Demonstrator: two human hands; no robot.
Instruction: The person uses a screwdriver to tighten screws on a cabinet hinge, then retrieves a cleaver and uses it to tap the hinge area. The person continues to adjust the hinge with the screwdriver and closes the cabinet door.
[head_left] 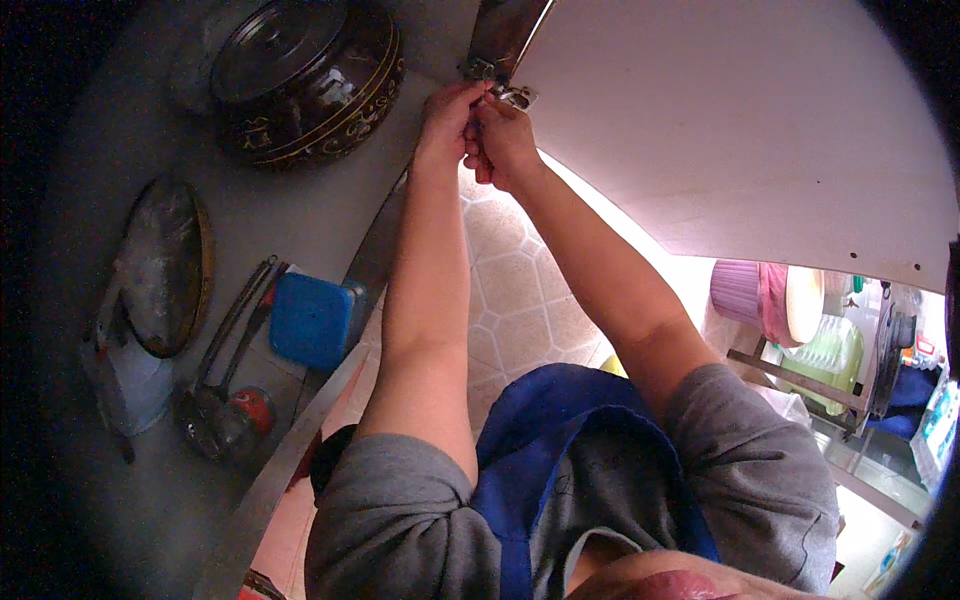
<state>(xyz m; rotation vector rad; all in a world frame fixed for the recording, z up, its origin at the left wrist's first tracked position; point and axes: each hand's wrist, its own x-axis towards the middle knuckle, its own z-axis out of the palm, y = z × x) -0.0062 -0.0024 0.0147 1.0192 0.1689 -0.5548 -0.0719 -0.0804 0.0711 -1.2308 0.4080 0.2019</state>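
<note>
Both arms reach up to the edge of a white cabinet door (720, 130), where a metal hinge (518, 97) is fixed. My left hand (446, 122) is closed, its fingertips against the metal fitting (480, 70) on the cabinet side. Right beside it, touching, my right hand (506, 142) is closed with curled fingers just below the hinge. Whatever lies between the fingers is hidden by the hands themselves. The door stands swung open to the right.
Inside the dim cabinet at left are a dark lidded pot (310, 85) with gold decoration, a round lid (165, 265), a ladle (210, 415) and a blue-lidded box (311, 320). Beyond the door hang a pink-and-purple basket (745, 292) and a green rack (830, 360). Tiled floor (500, 270) lies below.
</note>
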